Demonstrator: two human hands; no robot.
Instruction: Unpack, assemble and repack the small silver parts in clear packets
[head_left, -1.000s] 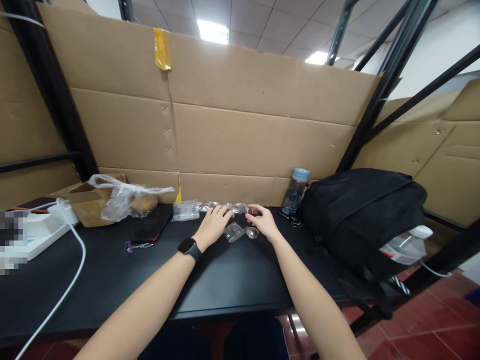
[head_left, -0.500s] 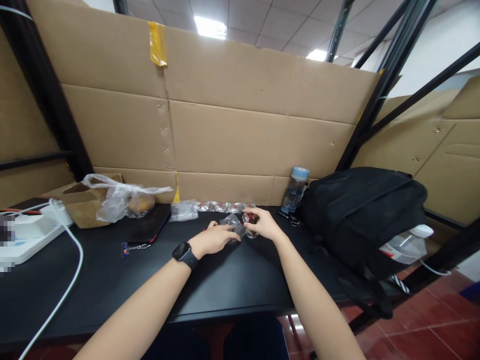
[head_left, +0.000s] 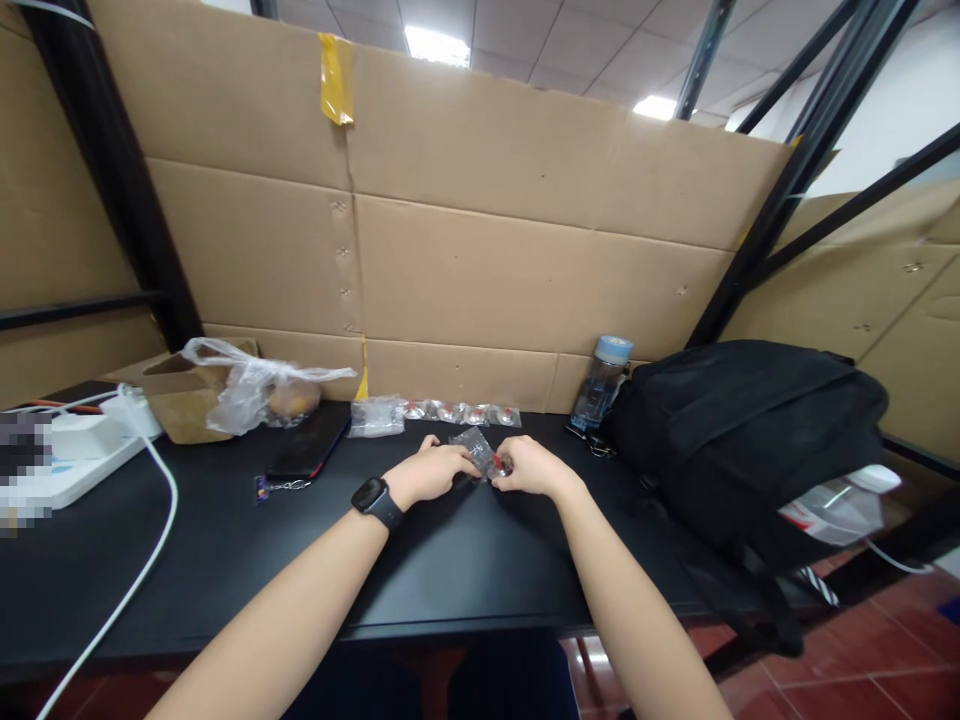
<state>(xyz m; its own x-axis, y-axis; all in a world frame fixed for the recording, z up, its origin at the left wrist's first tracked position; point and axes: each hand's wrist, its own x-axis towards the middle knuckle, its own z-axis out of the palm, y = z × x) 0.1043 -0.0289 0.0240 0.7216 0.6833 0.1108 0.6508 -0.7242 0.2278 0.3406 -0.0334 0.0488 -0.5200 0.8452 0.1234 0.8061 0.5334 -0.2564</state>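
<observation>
Low over the middle of the black table, my left hand (head_left: 433, 474) pinches the near edge of a small clear plastic bag (head_left: 472, 446). My right hand (head_left: 534, 466) is closed on a small shiny round piece with a red part (head_left: 501, 464), at the bag's right end; its kind I cannot make out. Whether the piece is partly inside the bag is hidden by my fingers. Behind my hands, a row of several small bagged round pieces (head_left: 448, 411) with red parts lies along the cardboard wall. A stack of clear plastic bags (head_left: 376, 416) lies left of that row.
A black phone-like case (head_left: 309, 447) with a keychain lies left, near a knotted plastic bag (head_left: 247, 390) and a cardboard box (head_left: 191, 410). A white power strip (head_left: 97, 450) sits far left. Right are a bottle (head_left: 600, 385), keys (head_left: 598, 446) and a black backpack (head_left: 742, 440).
My right hand has come down and closer to my left, bringing the shiny red piece against the bag's end. The view has shifted slightly.
</observation>
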